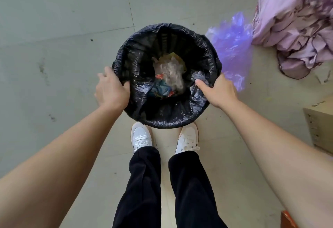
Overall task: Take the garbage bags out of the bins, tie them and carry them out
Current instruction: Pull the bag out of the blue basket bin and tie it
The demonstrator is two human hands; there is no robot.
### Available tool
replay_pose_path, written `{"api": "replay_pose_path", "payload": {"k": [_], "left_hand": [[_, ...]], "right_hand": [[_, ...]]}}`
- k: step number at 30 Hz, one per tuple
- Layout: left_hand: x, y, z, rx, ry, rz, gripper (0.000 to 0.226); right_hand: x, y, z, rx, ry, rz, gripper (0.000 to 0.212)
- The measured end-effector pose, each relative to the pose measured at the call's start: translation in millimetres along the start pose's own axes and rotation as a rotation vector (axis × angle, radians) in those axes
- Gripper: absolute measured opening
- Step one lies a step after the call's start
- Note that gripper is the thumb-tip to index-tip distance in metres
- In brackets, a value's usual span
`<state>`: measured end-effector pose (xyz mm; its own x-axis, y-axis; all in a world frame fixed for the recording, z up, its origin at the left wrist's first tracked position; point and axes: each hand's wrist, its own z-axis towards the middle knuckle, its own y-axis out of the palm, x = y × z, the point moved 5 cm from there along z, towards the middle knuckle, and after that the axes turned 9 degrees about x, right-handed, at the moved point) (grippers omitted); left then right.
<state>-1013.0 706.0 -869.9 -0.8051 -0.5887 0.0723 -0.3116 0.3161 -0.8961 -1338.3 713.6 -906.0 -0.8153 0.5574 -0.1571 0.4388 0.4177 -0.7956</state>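
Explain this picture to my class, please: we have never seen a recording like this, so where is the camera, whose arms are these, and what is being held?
There is no machine here. A person wears one wide-angle camera on the head, looking down, so you see their own arms, dark trousers and white shoes. On the tiled floor in front of the feet stands a round bin lined with a black garbage bag; crumpled rubbish lies at the bottom. The left hand and the right hand each grip the bag's edge at opposite sides of the rim, thumbs inside. The bag is not lifted out yet. Beside the bin lie a purple plastic bag, pink cloth and, at the right edge, a cardboard box.
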Motion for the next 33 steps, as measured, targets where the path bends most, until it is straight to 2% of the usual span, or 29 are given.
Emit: {"api": "replay_pose_path", "payload": {"k": [2,4,8,10,13,16,18,21,23,26,29,33], "left_hand": [[4,-13,-2,0.046,-0.069,-0.111,0.044],[15,-25,-5,0.097,-0.002,-0.202,0.034],[62,-44,-32,-0.008,0.502,-0.301,0.025],[77,-52,-47,-0.033,0.595,-0.288,0.025],[77,-64,-56,0.007,0.456,-0.360,0.018],[57,-74,-56,0.023,0.208,-0.492,0.011],[42,-85,-58,0.040,0.077,-0.485,0.016],[24,-114,-65,0.071,-0.050,-0.464,0.027],[17,-133,-71,0.043,-0.184,-0.521,0.027],[13,-158,-78,-0.059,-0.394,-0.694,0.029],[24,-190,-89,-0.140,-0.362,-0.807,0.034],[29,-233,-102,-0.079,-0.294,-0.940,0.038]], "right_hand": [[-5,-9,-10,-0.002,-0.076,-0.154,0.078],[-18,-22,-21,0.067,-0.146,-0.186,0.069],[-48,-40,-45,0.189,-0.308,-0.069,0.036],[-67,-42,-62,0.174,-0.481,-0.057,0.028],[-82,-45,-79,0.168,-0.615,-0.048,0.025],[-84,-67,-91,0.305,-0.615,-0.034,0.026],[-80,-87,-99,0.361,-0.531,-0.019,0.029],[-66,-109,-105,0.212,-0.244,0.125,0.027],[-59,-130,-112,0.190,-0.068,0.229,0.030],[-61,-164,-125,0.220,0.016,0.291,0.026],[-69,-193,-140,0.231,-0.003,0.276,0.026],[-84,-227,-159,0.343,-0.105,0.346,0.029]]}}
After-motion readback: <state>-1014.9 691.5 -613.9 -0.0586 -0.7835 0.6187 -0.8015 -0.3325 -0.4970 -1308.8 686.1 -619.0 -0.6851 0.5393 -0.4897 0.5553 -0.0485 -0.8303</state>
